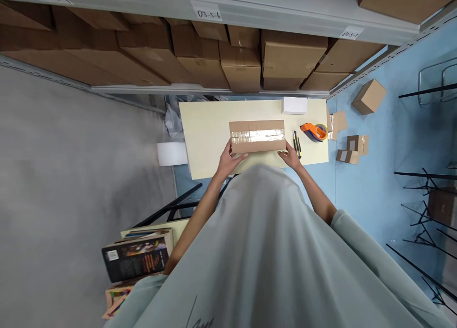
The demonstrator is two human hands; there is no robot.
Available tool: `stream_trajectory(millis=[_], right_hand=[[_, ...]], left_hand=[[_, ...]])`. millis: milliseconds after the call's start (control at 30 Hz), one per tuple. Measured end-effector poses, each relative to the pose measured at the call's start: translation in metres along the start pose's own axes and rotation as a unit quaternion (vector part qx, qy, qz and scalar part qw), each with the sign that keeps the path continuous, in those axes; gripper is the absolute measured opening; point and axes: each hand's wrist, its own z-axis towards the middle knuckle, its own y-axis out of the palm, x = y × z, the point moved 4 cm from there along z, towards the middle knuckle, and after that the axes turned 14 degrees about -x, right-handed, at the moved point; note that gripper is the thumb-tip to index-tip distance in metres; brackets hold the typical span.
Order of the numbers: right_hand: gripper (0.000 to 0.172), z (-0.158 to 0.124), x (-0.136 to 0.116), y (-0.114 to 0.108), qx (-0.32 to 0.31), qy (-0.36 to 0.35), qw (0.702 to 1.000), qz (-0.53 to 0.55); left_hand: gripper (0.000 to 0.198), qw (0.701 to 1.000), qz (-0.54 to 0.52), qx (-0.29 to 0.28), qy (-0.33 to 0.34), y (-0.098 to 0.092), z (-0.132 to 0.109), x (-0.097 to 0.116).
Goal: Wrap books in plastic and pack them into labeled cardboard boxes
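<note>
A long brown cardboard box lies on the pale yellow table, with shiny clear tape along its top. My left hand grips the box's left end, thumb along the near side. At the opposite end, my right hand holds the near right corner. Just right of the box is a black and yellow utility knife. An orange tape dispenser sits farther right. Behind it stands a small white box.
Above the table's far edge runs a metal shelf packed with cardboard boxes. A white roll is at the table's left side. Books are stacked at lower left. Several cardboard boxes lie on the blue floor at right.
</note>
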Motion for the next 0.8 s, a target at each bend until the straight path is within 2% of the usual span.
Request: stream_trajectory(millis=[133,233,333,433,633,800], right_hand=[[0.088,0.001,-0.011,0.003,0.017,0.001,1.0,-0.017],[0.086,-0.001,-0.016,0.002,0.025,0.002,1.0,-0.015],[0.083,-0.008,-0.021,-0.004,0.056,-0.001,0.998,-0.013],[0.077,-0.015,-0.03,-0.015,0.096,-0.018,0.995,-0.027],[0.074,0.004,-0.035,-0.03,0.088,-0.003,0.991,-0.097],[0.079,0.017,-0.027,-0.031,0.081,-0.02,0.993,-0.08]], left_hand=[[0.103,0.999,0.028,0.029,0.005,0.005,0.005,0.015],[0.104,0.998,0.034,0.055,0.002,0.005,0.005,0.022],[0.107,0.997,0.03,0.07,0.017,0.0,0.003,0.028],[0.1,0.994,0.038,0.094,0.034,-0.011,0.0,0.032],[0.075,0.993,0.037,0.113,-0.002,-0.021,0.013,0.028],[0.077,0.994,0.021,0.111,-0.011,-0.016,0.016,0.021]])
